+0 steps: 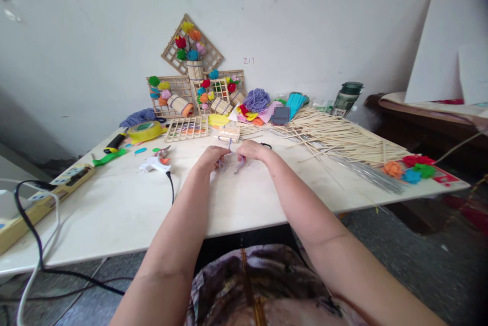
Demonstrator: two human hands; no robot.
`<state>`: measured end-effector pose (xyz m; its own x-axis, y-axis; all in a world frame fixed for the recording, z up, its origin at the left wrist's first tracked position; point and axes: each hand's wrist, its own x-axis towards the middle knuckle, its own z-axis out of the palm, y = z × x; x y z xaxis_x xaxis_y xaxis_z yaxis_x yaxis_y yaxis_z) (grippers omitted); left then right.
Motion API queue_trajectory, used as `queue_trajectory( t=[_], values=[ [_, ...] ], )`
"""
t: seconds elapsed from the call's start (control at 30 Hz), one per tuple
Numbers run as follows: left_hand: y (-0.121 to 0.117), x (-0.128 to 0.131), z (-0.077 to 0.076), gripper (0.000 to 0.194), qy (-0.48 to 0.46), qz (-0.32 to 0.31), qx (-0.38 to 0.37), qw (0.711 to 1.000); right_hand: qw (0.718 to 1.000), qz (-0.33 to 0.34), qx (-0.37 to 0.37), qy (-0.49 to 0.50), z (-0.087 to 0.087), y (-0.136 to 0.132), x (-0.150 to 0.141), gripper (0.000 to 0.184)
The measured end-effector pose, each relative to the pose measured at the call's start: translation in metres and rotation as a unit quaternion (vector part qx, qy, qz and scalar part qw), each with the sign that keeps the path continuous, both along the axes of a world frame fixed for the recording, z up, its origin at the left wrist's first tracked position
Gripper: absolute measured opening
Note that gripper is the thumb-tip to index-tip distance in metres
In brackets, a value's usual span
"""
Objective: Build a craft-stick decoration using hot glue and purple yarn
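My left hand and my right hand are close together over the table, each with its fingers pinched. Purple yarn runs between them, and a tail of it hangs below each hand. Just beyond my fingertips lies a small bundle of short wooden sticks; a strand of the yarn reaches up to it. Whether the yarn goes all the way round the bundle I cannot make out. A black-handled tool, perhaps scissors, is partly hidden behind my right hand.
A white glue gun and a power strip with cords are at left, near yellow tape and a cutter. Stick lattices with paper flowers lean on the wall. Loose sticks and wires spread right.
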<state>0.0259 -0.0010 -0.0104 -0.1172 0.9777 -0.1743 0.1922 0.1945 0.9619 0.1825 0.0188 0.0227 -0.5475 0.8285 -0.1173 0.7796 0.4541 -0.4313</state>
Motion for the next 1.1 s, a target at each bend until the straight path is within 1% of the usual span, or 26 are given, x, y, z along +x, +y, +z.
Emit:
queue_trajectory(
  t=[0.07, 0.1, 0.2, 0.27, 0.37, 0.43, 0.47, 0.53, 0.6, 0.63, 0.73, 0.8, 0.87, 0.93, 1.03, 1.1],
  values=[
    [-0.001, 0.0, 0.001, 0.015, -0.002, -0.002, 0.016, 1.0, 0.999, -0.045, -0.011, -0.011, 0.002, 0.003, 0.005, 0.037],
    [-0.001, 0.0, 0.001, 0.015, -0.005, -0.003, 0.022, 1.0, 0.996, -0.08, -0.015, -0.026, 0.002, 0.004, 0.007, 0.038],
    [-0.003, 0.0, 0.002, 0.015, -0.01, -0.004, 0.034, 0.999, 0.984, -0.156, -0.021, -0.08, 0.002, 0.011, 0.013, 0.026],
    [-0.003, -0.001, 0.003, 0.016, -0.011, 0.001, 0.036, 0.999, 0.979, -0.178, -0.002, -0.1, 0.0, 0.014, 0.015, 0.023],
    [-0.003, -0.001, 0.001, 0.016, -0.013, 0.005, 0.035, 0.999, 0.975, -0.197, 0.036, -0.094, -0.003, 0.017, 0.016, 0.028],
    [-0.002, -0.002, 0.0, 0.017, -0.018, 0.002, 0.036, 0.999, 0.979, -0.192, 0.025, -0.065, -0.004, 0.016, 0.016, 0.027],
    [-0.002, -0.002, -0.001, 0.018, -0.021, 0.0, 0.036, 0.999, 0.981, -0.186, 0.016, -0.044, -0.004, 0.015, 0.016, 0.029],
    [-0.001, -0.003, -0.002, 0.021, -0.029, -0.006, 0.035, 0.999, 0.985, -0.171, 0.011, 0.002, -0.004, 0.011, 0.015, 0.041],
    [0.0, -0.003, -0.003, 0.023, -0.039, -0.008, 0.036, 0.999, 0.987, -0.157, 0.027, 0.027, -0.004, 0.006, 0.013, 0.048],
    [0.0, -0.003, -0.003, 0.024, -0.044, -0.008, 0.038, 0.998, 0.988, -0.15, 0.038, 0.026, -0.004, 0.004, 0.012, 0.046],
    [0.002, -0.004, -0.005, 0.021, -0.062, 0.001, 0.041, 0.997, 0.989, -0.129, 0.064, 0.013, -0.005, 0.0, 0.007, 0.026],
    [0.003, -0.005, -0.006, 0.019, -0.085, -0.005, 0.042, 0.995, 0.99, -0.119, 0.075, 0.025, -0.005, -0.002, 0.005, 0.017],
    [0.003, -0.005, -0.007, 0.02, -0.11, -0.019, 0.042, 0.993, 0.989, -0.113, 0.084, 0.037, -0.005, -0.002, 0.005, 0.017],
    [0.003, -0.005, -0.007, 0.019, -0.121, -0.027, 0.04, 0.992, 0.989, -0.107, 0.093, 0.045, -0.006, -0.002, 0.004, 0.021],
    [0.002, -0.005, -0.006, 0.018, -0.108, -0.017, 0.038, 0.993, 0.989, -0.101, 0.098, 0.051, -0.009, -0.002, 0.002, 0.026],
    [0.002, -0.005, -0.006, 0.018, -0.101, -0.008, 0.037, 0.994, 0.99, -0.095, 0.098, 0.038, -0.012, -0.002, -0.002, 0.026]
  ],
)
